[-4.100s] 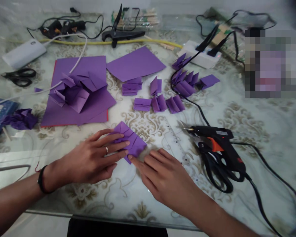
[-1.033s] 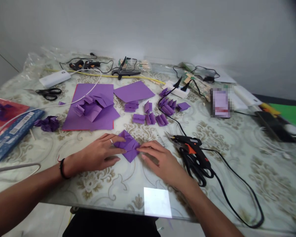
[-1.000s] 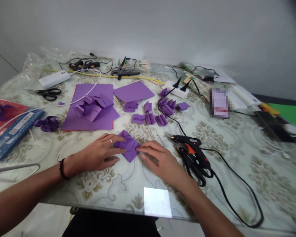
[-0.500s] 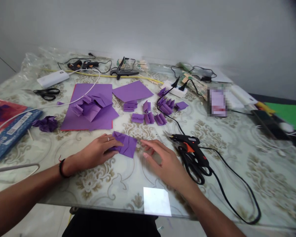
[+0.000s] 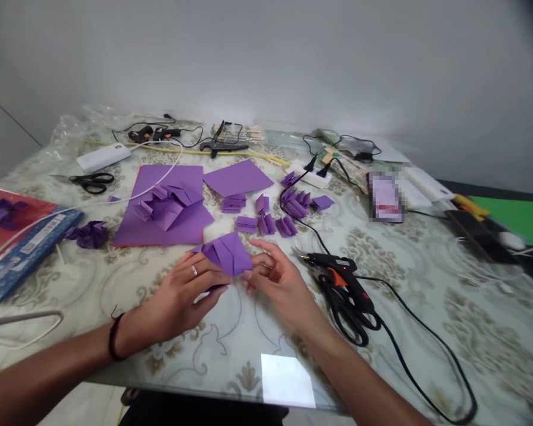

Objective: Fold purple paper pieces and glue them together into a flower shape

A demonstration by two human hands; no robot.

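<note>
A creased, folded purple paper [image 5: 231,253] is lifted slightly off the table between my two hands. My left hand [image 5: 189,290] grips its left side, fingers lying over the top and the thumb below; part of the paper is hidden there. At the paper's right corner, my right hand [image 5: 278,281] pinches with the thumb and curled fingers, the index finger stretched above the edge. Beyond them lie several small folded purple pieces [image 5: 266,223]. A folded purple paper shape [image 5: 166,207] rests on stacked purple sheets [image 5: 133,231] at the back left.
To the right lie a black glue gun [image 5: 340,266] and black-handled scissors [image 5: 350,322], with a looping cord. Another pair of scissors [image 5: 93,182], a power bank [image 5: 104,157] and crumpled purple paper [image 5: 89,235] are on the left. A power strip [image 5: 308,173] and phone [image 5: 385,196] sit farther back.
The folded paper has come up off the table and tilted. My left hand has shifted its grip nearer me, and my right hand has closed in on the paper's right corner.
</note>
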